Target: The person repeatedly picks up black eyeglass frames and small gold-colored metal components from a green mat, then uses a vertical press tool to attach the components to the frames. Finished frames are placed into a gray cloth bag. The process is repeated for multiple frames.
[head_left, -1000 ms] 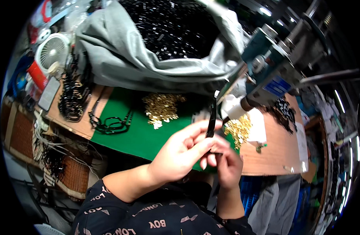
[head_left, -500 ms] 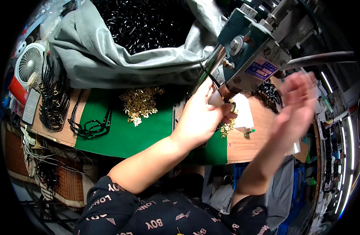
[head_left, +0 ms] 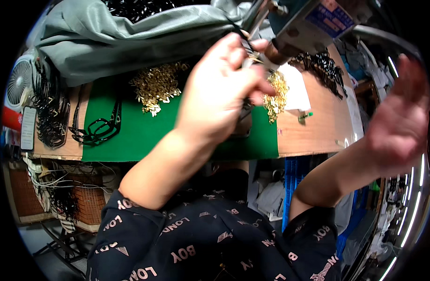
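My left hand (head_left: 217, 86) is closed around a thin black glasses frame (head_left: 246, 43), just below the tip of the press head (head_left: 306, 35). My fingers and palm cover most of this frame. My right hand (head_left: 397, 119) is raised at the far right, away from the table, blurred, with its fingers stretched up and nothing seen in it. Beside my left hand lies a pile of small gold metal pieces (head_left: 276, 98) next to a white sheet (head_left: 294, 86). A larger gold pile (head_left: 156, 86) is on the green mat (head_left: 130, 140).
Black glasses frames (head_left: 100, 131) lie on the mat's left, with a dense row of black frames (head_left: 48, 112) beyond. A grey cloth sack (head_left: 130, 47) of black pieces spreads across the back. More black frames (head_left: 325, 70) and a small green item (head_left: 305, 116) are at right.
My right hand has swung outward to the right, away from the press. My left hand still holds the black frame under the press head. The whole view has shifted, moving the table upward.
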### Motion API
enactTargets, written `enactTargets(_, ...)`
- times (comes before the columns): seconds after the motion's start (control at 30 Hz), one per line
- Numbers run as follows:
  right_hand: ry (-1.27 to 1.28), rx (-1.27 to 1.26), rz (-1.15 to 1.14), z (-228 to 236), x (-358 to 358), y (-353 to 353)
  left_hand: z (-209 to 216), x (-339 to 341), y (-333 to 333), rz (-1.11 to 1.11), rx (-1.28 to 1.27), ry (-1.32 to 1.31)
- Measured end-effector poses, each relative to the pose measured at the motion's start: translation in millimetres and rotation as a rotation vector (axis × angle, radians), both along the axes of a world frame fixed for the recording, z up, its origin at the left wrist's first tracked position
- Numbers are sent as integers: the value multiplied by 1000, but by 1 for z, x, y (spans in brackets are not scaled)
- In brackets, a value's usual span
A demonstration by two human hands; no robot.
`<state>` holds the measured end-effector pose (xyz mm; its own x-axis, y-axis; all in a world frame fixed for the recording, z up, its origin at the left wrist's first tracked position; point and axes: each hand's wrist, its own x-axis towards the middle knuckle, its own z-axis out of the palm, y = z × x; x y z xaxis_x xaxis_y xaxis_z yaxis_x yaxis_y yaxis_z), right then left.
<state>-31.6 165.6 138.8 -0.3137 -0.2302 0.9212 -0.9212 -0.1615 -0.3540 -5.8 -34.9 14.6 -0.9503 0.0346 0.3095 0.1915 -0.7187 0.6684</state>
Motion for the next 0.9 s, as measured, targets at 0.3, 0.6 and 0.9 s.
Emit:
enactTargets(0.3, -939, 476, -666, -265, 15, 56, -91, 64, -131, 108, 214, -447)
enactTargets(0.6, -474, 896, -739, -239, 12, 46, -86, 77, -102, 910, -1390, -45)
enactTargets(0.9, -957, 616, -675, -232, 33, 52, -94, 68, -59, 446, -1875, 114)
